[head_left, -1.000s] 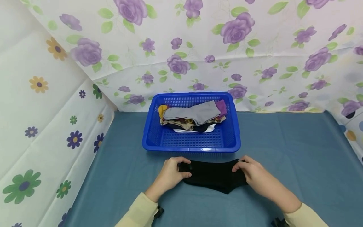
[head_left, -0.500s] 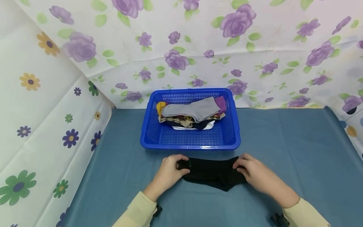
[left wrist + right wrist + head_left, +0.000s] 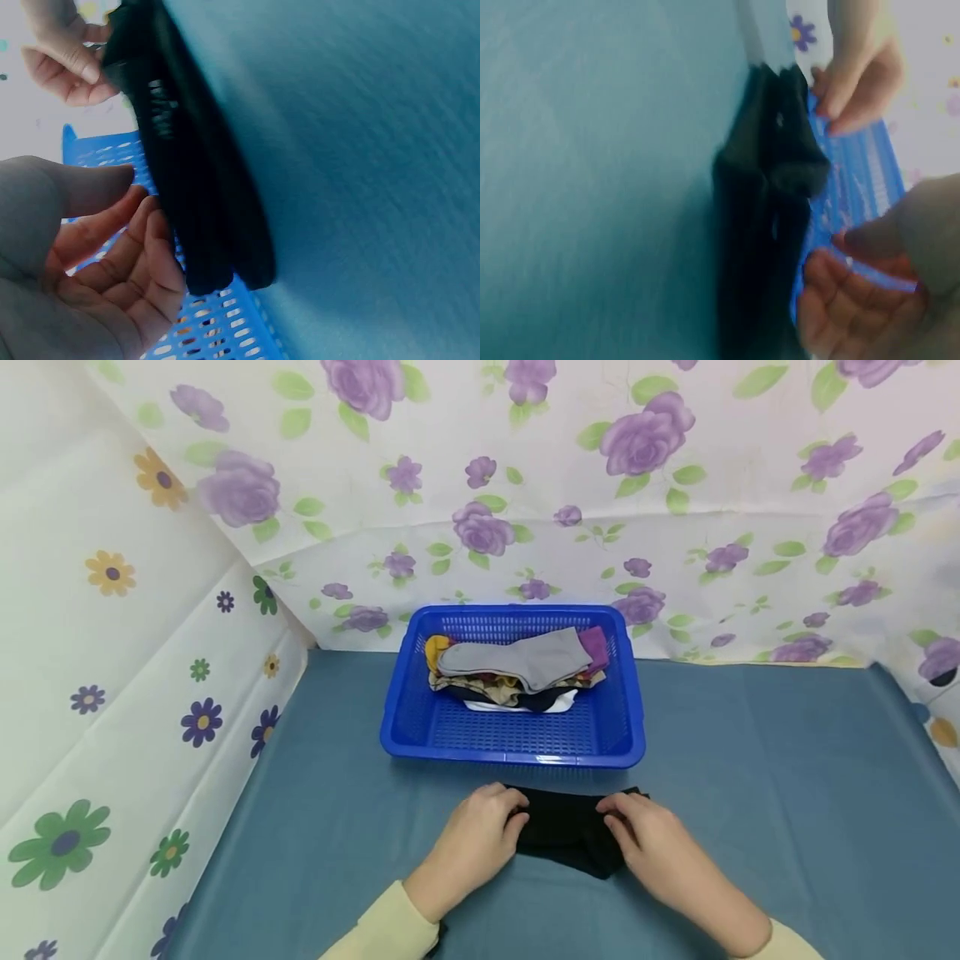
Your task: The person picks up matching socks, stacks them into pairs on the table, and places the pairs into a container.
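A pair of black socks [image 3: 558, 821], one laid over the other, lies on the blue-grey cloth in front of the basket. My left hand [image 3: 476, 837] is at the left end, fingertips touching the top layer. At the right end my right hand [image 3: 663, 852] bends its fingers over the socks, a dark tip showing past them. The left wrist view shows two layers of the socks [image 3: 199, 172] with pale lettering; the left thumb and fingers there are apart beside the edge. In the right wrist view, the socks [image 3: 761, 247] likewise run past the right hand's parted thumb and fingers.
Behind the hands stands a blue plastic basket [image 3: 517, 758]. Folded socks pile up at its back: a grey pair [image 3: 525, 658] on top, with yellow, purple, patterned, black and white ones around it. Flower-printed sheets [image 3: 420, 435] hang at the back and left.
Both hands have slid inward along the black socks, the left one moving right and the right one moving left. Earlier, thumbs and fingers pinched the two ends. The basket stays in place.
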Available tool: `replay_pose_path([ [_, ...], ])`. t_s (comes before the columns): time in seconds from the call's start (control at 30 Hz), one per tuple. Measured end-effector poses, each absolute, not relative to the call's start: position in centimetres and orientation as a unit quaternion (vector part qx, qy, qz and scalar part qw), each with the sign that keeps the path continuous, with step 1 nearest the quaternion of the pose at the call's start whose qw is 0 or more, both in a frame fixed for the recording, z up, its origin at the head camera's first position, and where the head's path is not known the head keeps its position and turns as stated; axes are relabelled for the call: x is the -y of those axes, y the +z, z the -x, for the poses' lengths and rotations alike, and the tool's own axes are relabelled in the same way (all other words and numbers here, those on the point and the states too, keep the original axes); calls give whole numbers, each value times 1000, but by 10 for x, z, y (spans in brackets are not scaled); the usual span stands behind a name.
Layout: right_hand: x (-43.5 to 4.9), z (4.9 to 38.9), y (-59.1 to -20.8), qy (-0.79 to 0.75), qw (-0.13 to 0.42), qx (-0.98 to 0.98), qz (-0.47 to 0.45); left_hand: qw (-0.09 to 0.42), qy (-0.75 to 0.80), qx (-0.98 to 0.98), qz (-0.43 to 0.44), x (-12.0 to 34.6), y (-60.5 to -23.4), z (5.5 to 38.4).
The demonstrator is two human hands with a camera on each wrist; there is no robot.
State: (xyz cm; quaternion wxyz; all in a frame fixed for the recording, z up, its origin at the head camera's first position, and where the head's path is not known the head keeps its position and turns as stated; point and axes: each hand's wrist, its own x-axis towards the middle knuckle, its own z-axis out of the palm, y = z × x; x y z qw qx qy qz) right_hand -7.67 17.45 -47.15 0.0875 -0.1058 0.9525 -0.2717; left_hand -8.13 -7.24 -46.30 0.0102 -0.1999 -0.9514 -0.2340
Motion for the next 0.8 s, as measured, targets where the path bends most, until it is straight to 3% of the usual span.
replay_pose_path([
  [0.2,-160,75,-487,-226,94,-966,83,-46,-201,963,172,66,-479,85],
  [0.8,-172,71,-488,-181,133,-967,119,-110,-209,959,159,72,-478,90],
])
